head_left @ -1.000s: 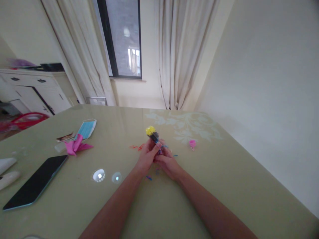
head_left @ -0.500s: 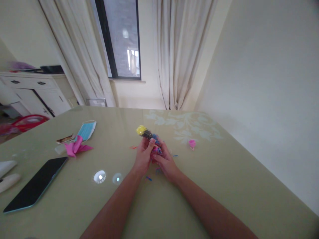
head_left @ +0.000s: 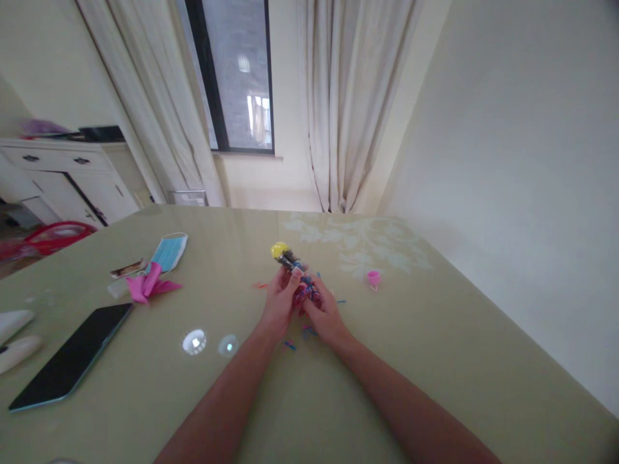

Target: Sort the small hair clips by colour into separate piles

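The multicoloured bundle (head_left: 290,260) lies between the two hands, its long axis slanting from the near right to the far left, with the yellow end (head_left: 279,250) poking out past the fingers. The left hand (head_left: 278,304) is closed on it and is the nearer to that yellow end; the right hand (head_left: 328,317) grips the near, pink-and-blue part, though the fingers hide much of it and its exact hold is hard to make out.

Small blue scraps (head_left: 309,330) lie just beside the hands on the glossy table (head_left: 435,361), and a pink cup (a tiny one) (head_left: 373,276) sits to the right. Well to the left are a pink folded piece (head_left: 149,283), a blue mask (head_left: 169,252) and a dark tablet (head_left: 72,354). On the far side, a window (head_left: 239,84) stands between pale curtains (head_left: 355,96), with a white cabinet (head_left: 109,183) at far left
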`<action>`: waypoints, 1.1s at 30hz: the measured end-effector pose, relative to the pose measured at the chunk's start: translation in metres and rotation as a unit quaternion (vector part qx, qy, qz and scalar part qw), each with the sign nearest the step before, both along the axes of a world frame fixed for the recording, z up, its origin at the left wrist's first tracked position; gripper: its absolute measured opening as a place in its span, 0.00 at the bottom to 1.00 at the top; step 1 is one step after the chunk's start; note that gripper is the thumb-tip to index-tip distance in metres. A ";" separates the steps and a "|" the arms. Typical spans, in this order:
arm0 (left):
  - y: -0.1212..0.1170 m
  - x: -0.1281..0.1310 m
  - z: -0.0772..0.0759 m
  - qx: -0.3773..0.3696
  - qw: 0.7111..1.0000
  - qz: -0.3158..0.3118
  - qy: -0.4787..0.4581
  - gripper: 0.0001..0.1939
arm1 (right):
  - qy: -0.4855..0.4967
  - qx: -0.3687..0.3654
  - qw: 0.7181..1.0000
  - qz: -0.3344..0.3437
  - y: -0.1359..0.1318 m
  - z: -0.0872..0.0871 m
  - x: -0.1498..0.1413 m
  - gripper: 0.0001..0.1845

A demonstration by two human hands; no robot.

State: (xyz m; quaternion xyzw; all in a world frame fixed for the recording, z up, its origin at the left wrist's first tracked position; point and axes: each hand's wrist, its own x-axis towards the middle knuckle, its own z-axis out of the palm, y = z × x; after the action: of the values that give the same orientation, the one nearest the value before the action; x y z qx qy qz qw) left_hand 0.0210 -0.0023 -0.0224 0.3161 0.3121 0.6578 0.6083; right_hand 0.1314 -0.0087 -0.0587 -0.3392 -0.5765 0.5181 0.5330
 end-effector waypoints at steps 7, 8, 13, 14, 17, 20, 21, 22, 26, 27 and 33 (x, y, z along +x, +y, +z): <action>0.007 -0.012 0.001 0.033 0.997 0.050 0.040 0.23 | -0.078 0.079 0.992 -0.063 -0.011 0.013 0.004 0.20; 0.009 -0.016 0.000 0.039 0.995 0.062 0.064 0.22 | -0.114 0.106 0.985 -0.074 -0.012 0.015 0.006 0.20; 0.014 -0.027 -0.002 0.035 0.981 0.090 0.167 0.26 | -0.328 0.208 0.918 -0.079 -0.012 0.025 0.017 0.21; 0.015 -0.028 -0.003 0.030 0.979 0.092 0.180 0.27 | -0.357 0.213 0.906 -0.083 -0.012 0.026 0.019 0.22; 0.015 -0.026 -0.007 0.021 0.972 0.094 0.214 0.29 | -0.407 0.219 0.882 -0.095 -0.010 0.028 0.024 0.26; 0.016 -0.024 -0.012 0.027 0.965 0.090 0.244 0.27 | -0.434 0.226 0.867 -0.094 -0.010 0.029 0.026 0.26; 0.016 -0.024 -0.014 0.030 0.962 0.089 0.256 0.27 | -0.440 0.228 0.863 -0.096 -0.010 0.028 0.027 0.25; 0.017 -0.023 -0.015 0.035 0.959 0.089 0.266 0.26 | -0.442 0.229 0.861 -0.100 -0.010 0.028 0.027 0.23; 0.016 -0.022 -0.018 0.066 0.946 0.084 0.305 0.25 | -0.364 0.194 0.900 -0.143 -0.005 0.025 0.028 0.20; 0.015 -0.022 -0.017 0.080 0.942 0.080 0.315 0.25 | -0.322 0.176 0.918 -0.151 -0.003 0.025 0.028 0.23; 0.009 -0.018 -0.015 0.131 0.914 0.009 0.384 0.19 | -0.132 0.083 0.974 -0.162 0.009 0.029 0.039 0.37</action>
State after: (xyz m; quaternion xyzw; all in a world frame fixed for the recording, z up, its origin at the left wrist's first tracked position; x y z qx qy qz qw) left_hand 0.0034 0.0069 -0.0370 0.6183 0.4361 0.5259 0.3886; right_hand 0.1701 0.0002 -0.0300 -0.4478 -0.6204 0.3260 0.5552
